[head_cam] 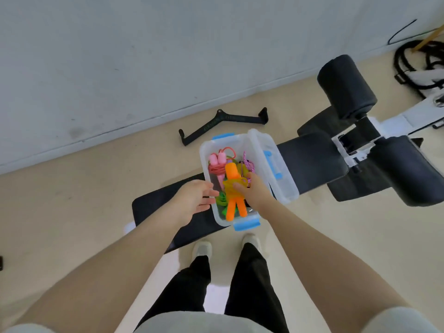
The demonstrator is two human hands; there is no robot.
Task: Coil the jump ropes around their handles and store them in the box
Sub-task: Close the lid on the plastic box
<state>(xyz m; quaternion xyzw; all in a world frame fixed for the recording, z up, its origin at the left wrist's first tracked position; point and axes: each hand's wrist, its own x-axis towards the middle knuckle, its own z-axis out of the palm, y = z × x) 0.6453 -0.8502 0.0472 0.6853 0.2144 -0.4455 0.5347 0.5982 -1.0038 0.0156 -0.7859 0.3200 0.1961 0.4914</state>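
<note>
The orange-handled jump rope [234, 192] sits at the centre of the frame, inside the box [283, 188], its two handles side by side with the long axis running from the near blue latch up toward the far end. Yellow cord is bunched around the middle of the handles. The right hand [252, 191] is on it from the right side, fingers [240, 187] curled onto the yellow coil, thumb over the top — it looks like a light hold, pressing the bundle down rather than lifting it. The left hand [194, 199] is at the box's left wall, fingers spread and loose, holding nothing, tips just reaching over the rim. So the right hand is plainly the nearer one; the bundle lies directly beneath its fingers.

Under and beside the orange handles: a pink rope [217, 164] coiled toward the upper left of the box, a green rope [222, 200] lower left, something purple [248, 162] at upper right. The lid [271, 162] leans open along the right edge. The box rests on the black bench [310, 162].
</note>
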